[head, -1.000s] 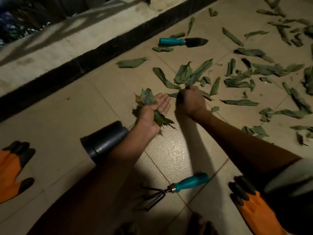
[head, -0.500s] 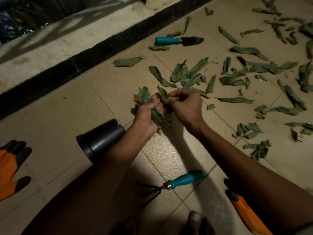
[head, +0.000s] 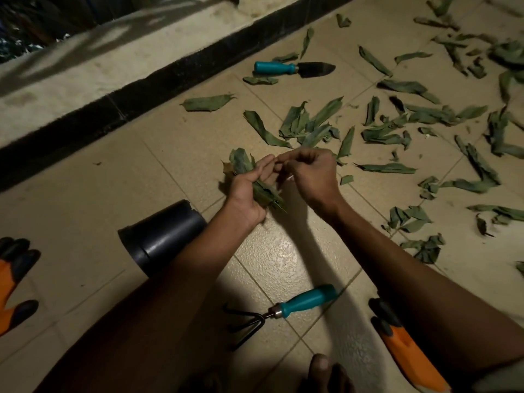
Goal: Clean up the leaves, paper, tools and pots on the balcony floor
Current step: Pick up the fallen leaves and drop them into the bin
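Beige balcony tiles [head: 85,199] lie strewn with leaves; left hand [head: 246,191] grips a bunch of green leaves [head: 263,191], right hand [head: 309,174] curled, fingertips pinched beside it.

Lying underfoot: beige tiled floor [head: 93,199], pale grout lines crossing it diagonally. Running along its far edge: a black tile border [head: 158,80], backing onto a raised concrete ledge [head: 93,55], stained and rough. Falling across that ledge: soft bar-like shadows. Pooling on the near tiles: a bright patch of light [head: 272,259], glinting off their pebbled surface. Dimming toward the frame's edges.
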